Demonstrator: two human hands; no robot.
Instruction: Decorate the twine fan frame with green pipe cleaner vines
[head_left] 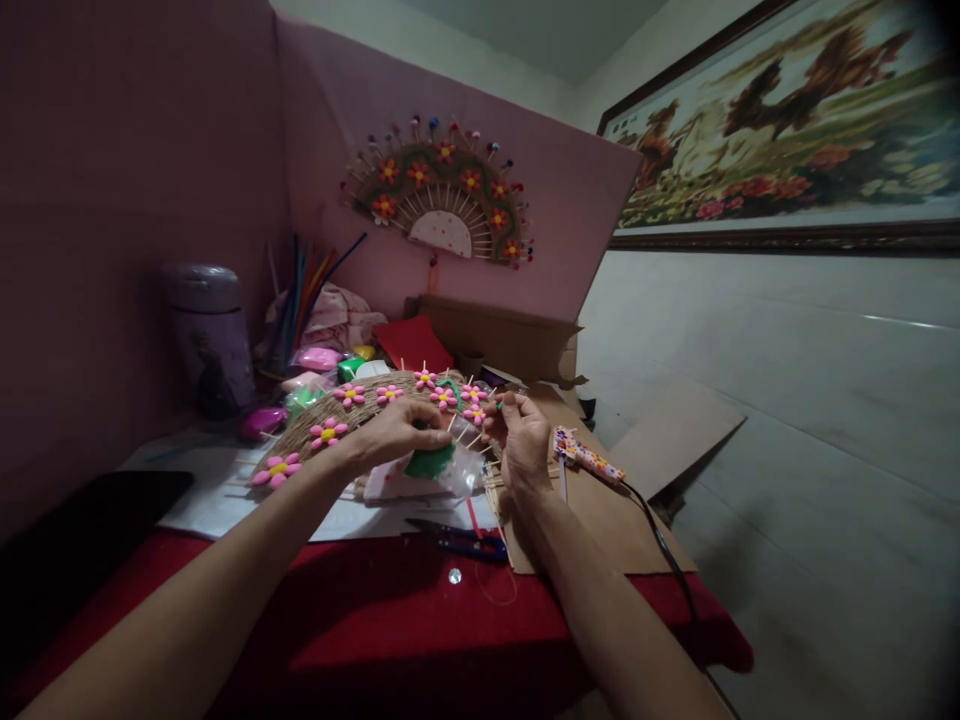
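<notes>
The right hand [521,435] had thumb and fingertips pressed together on a green bit [499,406], a small lump held up at the tips, perhaps because so little of it needed only a light pinch. The left hand [416,428] was closed on a lump of green clay [431,461], thumb on top; a clear plastic bag [466,472] hung about it, probably left on to keep the clay clean and soft.

Both hands were over the near side of a twine-covered fan [304,428], which lay across the table on white paper [196,490], likely there to guard the cloth. Pink flowers [328,433] with yellow middles followed its curve, and a green strip [452,386] ran between some of them near the right hand.

In front lay dark-handled scissors [480,546], seemingly within easy reach, and a clear gem [454,577] on the red cloth [360,620]. To the right, a patterned glue gun [589,458] rested on brown cardboard [600,525], perhaps to spare the cloth from drips, its cord trailing off the edge. Behind, a finished-looking fan [491,212] hung on a pink board [570,215], in plain sight of the worker, possibly as a pattern.
</notes>
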